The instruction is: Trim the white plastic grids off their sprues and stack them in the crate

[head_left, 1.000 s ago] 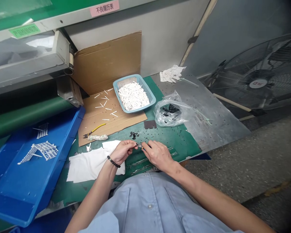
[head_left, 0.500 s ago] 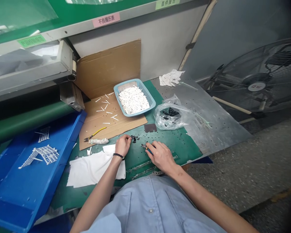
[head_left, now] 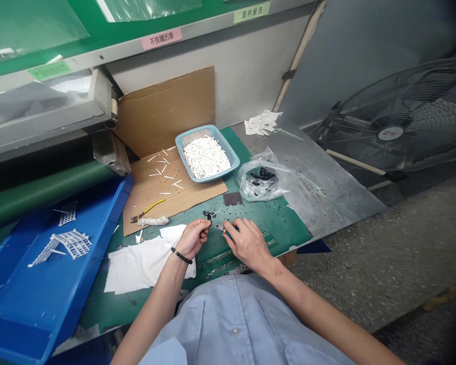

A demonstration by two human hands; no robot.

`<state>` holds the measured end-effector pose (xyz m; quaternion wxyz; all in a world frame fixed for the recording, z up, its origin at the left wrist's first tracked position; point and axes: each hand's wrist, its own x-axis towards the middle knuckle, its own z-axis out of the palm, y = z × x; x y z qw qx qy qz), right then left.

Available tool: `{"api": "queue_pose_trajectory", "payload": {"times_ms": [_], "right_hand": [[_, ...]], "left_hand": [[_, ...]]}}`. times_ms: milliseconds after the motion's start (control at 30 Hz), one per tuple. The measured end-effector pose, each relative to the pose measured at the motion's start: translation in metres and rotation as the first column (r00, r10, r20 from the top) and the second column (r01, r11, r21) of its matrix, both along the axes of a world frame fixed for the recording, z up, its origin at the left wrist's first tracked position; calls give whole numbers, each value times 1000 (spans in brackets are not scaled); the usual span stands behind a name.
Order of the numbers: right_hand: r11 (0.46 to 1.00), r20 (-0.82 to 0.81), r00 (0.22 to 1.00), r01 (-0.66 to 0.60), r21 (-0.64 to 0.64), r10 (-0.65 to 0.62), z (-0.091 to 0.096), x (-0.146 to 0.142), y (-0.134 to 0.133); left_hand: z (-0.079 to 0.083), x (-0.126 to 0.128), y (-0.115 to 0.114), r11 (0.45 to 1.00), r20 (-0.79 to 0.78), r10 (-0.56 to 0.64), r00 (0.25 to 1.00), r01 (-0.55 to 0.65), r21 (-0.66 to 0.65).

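My left hand (head_left: 194, 237), a beaded bracelet at its wrist, is closed in a pinch, with a small black piece (head_left: 210, 221) at its fingertips. Small black parts (head_left: 206, 215) lie in a loose pile just beyond those fingers. My right hand (head_left: 250, 244) is wrapped round a pair of side cutters (head_left: 221, 228); its blue and yellow handles are mostly hidden in the palm. The cutters' jaws point left, a short gap from the left fingertips. Under my left forearm lies a white cloth (head_left: 144, 263) on the green mat (head_left: 294, 223).
A light-blue basket (head_left: 235, 161) of white sticks stands on cardboard (head_left: 137, 187), near yellow-handled cutters (head_left: 150, 209). A clear bag (head_left: 262, 182) holds black parts. White gloves (head_left: 262, 123) lie behind. A blue tray (head_left: 19, 284) with white lattice pieces is at left, a fan (head_left: 393, 133) at right.
My left hand has lifted from the black pile and drawn slightly back, its fingers now pinched and turned toward the cutters. My right hand with the cutters has shifted slightly left.
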<state>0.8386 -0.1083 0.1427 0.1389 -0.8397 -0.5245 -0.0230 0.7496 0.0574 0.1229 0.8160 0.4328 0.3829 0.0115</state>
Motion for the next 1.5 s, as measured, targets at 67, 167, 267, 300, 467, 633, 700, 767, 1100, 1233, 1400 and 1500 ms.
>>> {"api": "queue_pose_trajectory", "payload": {"times_ms": [67, 167, 267, 300, 467, 633, 700, 767, 1100, 1233, 1400, 1500], "right_hand": [[1000, 6, 1000, -5, 3, 5, 2, -1, 1], [1000, 11, 1000, -12, 2, 12, 4, -1, 2], [1000, 11, 1000, -21, -15, 21, 6, -1, 2], [1000, 13, 1000, -23, -20, 24, 6, -1, 1], [998, 46, 999, -12, -59, 15, 7, -3, 2], [995, 16, 1000, -2, -99, 4, -1, -2, 2], [997, 3, 1000, 3, -82, -3, -5, 0, 0], [998, -8, 1000, 17, -59, -17, -10, 2, -2], [995, -57, 997, 45, -90, -50, -26, 11, -15], [994, -52, 997, 52, -96, -57, -25, 10, -16], [995, -44, 997, 52, -86, -56, -22, 6, -18], [997, -47, 997, 52, -62, -55, -19, 3, -18]], "left_hand": [[6, -2, -5, 997, 22, -5, 1000, 7, -80], [9, -4, -8, 993, 35, -9, 999, 13, -120], [8, -5, -8, 992, 40, -19, 999, 24, -122], [8, -5, -8, 993, 39, -22, 999, 26, -115], [11, -3, -10, 999, 17, -31, 999, 31, -31], [10, 0, -12, 997, -10, -64, 998, 65, 33], [5, 1, -9, 998, 20, -54, 998, 55, -39], [-1, 0, -2, 984, 92, 3, 996, 13, -179], [-39, 19, 42, 817, -142, 58, 988, 35, 576], [-47, 24, 44, 367, -340, -69, 938, 341, 865], [-45, 25, 41, 351, -335, -123, 934, 357, 866], [-42, 26, 38, 680, -174, -31, 984, 148, 718]]}}
